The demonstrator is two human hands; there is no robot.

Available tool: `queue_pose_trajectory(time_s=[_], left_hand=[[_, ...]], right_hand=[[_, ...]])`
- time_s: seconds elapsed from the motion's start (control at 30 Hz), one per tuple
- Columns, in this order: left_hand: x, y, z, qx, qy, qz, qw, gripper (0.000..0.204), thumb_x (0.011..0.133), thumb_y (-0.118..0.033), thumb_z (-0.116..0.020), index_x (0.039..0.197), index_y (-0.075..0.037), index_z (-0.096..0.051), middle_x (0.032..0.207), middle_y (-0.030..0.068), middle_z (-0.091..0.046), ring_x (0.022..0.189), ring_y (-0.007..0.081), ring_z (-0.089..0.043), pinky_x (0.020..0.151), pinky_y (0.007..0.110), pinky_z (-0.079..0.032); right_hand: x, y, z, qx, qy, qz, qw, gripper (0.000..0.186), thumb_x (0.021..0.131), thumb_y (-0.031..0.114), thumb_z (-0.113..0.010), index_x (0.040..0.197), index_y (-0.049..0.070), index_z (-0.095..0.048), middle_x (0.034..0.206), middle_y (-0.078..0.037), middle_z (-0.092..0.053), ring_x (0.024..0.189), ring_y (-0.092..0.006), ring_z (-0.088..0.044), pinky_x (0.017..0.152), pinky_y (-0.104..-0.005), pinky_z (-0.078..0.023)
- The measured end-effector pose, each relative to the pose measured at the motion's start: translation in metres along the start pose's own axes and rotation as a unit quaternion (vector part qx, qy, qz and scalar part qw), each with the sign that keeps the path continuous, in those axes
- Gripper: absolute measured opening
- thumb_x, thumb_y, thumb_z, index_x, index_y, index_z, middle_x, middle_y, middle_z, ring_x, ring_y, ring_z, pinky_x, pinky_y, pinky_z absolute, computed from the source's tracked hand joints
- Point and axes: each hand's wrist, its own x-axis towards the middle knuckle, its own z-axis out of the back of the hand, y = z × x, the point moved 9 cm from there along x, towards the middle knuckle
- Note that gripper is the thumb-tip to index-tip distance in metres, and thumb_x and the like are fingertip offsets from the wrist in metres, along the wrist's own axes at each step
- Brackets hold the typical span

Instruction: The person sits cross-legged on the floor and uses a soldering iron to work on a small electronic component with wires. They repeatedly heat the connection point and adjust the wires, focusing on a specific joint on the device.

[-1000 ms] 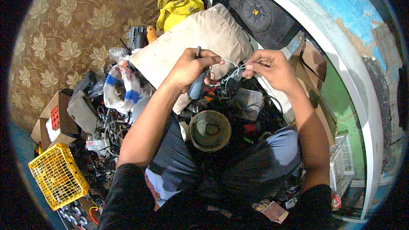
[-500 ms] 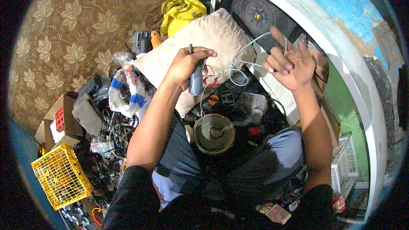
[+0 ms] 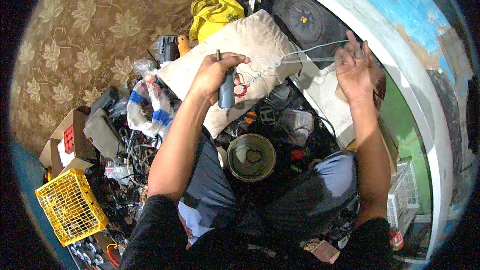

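My left hand is closed around a dark grey cylinder with a thin shaft standing out of its top; its exact kind I cannot make out. A thin pale wire runs rightward from that hand's fingertips, with a twisted, coiled stretch midway. At the other end, my right hand has the wire hooked over its bent fingers, palm facing up, one finger raised. Behind the wire lies a cream cushion with a small red mark. Below, between my knees, stands a round bucket with murky contents.
Cables, parts and clear plastic pieces surround the bucket. A yellow crate and an opened cardboard box stand at left. A yellow bag lies behind the cushion; a black speaker and white basket are at right.
My right hand has moved right and turned, drawing the wire out into straighter lines. The loose loops that hung over the bucket have pulled up. My left hand keeps its hold, shifted slightly left.
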Motion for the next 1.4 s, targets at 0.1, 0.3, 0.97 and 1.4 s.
queue_pose_trajectory(time_s=[0.1, 0.3, 0.97, 1.4], left_hand=[[-0.004, 0.0, -0.008, 0.05, 0.021, 0.019, 0.998, 0.021, 0.087, -0.018, -0.064, 0.096, 0.002, -0.068, 0.072, 0.0071, -0.062, 0.051, 0.0135, -0.053, 0.047, 0.027, -0.042], [-0.001, -0.005, 0.007, 0.017, -0.011, 0.003, 1.0, 0.022, 0.087, -0.017, -0.064, 0.096, 0.002, -0.067, 0.069, 0.007, -0.059, 0.048, 0.0138, -0.05, 0.048, 0.028, -0.042], [-0.001, -0.013, 0.028, 0.002, -0.073, -0.028, 0.997, 0.022, 0.084, -0.016, -0.062, 0.096, 0.002, -0.068, 0.079, 0.005, -0.054, 0.054, 0.0144, -0.052, 0.049, 0.028, -0.042], [0.004, -0.019, 0.048, 0.02, -0.111, -0.041, 0.993, 0.021, 0.085, -0.018, -0.065, 0.095, 0.0, -0.068, 0.075, 0.0037, -0.054, 0.056, 0.0151, -0.053, 0.053, 0.028, -0.044]], right_hand=[[-0.005, -0.009, 0.002, -0.035, 0.033, -0.136, 0.99, 0.065, 0.101, 0.042, -0.047, 0.142, -0.007, -0.036, 0.044, 0.007, -0.025, 0.037, -0.0043, -0.022, 0.04, -0.0203, -0.024], [-0.01, 0.003, -0.012, -0.063, 0.14, -0.015, 0.988, 0.032, 0.098, 0.038, -0.051, 0.099, 0.008, -0.061, 0.052, 0.003, -0.03, 0.044, -0.009, -0.028, 0.052, -0.0239, -0.03], [-0.001, 0.041, 0.019, -0.441, 0.052, 0.063, 0.894, 0.02, 0.096, 0.022, -0.05, 0.085, 0.007, -0.055, 0.063, -0.001, -0.04, 0.056, -0.0135, -0.039, 0.068, -0.0323, -0.038], [0.003, 0.042, 0.028, -0.104, 0.181, -0.024, 0.978, 0.024, 0.097, 0.023, -0.05, 0.104, 0.003, -0.06, 0.064, 0.001, -0.04, 0.054, -0.0123, -0.04, 0.059, -0.0271, -0.037]])
